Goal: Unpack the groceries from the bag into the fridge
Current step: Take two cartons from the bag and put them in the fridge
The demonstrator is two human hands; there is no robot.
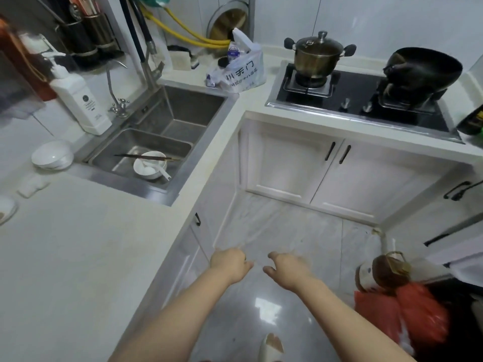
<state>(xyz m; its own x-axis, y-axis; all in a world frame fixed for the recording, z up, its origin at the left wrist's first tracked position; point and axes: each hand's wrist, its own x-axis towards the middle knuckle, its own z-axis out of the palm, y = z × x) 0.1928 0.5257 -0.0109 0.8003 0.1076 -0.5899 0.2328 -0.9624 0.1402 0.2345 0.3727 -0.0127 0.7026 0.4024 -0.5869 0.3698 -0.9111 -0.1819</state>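
A thin clear plastic bag (264, 220) is stretched out in the air over the floor, in front of the white cabinets. My left hand (230, 262) pinches its near left edge. My right hand (287, 267) has its fingers curled on the near right edge. The bag looks empty and its wrinkles run toward both hands. A white printed grocery bag (243, 71) stands on the counter corner between the sink and the stove, with items inside. No fridge can be seen clearly.
The steel sink (156, 142) at left holds a bowl and chopsticks, with a soap bottle (78, 100) beside it. A pot (317, 54) and a wok (423, 69) sit on the stove. A red plastic bag (402, 317) and a brown jar (389, 273) are on the floor at right.
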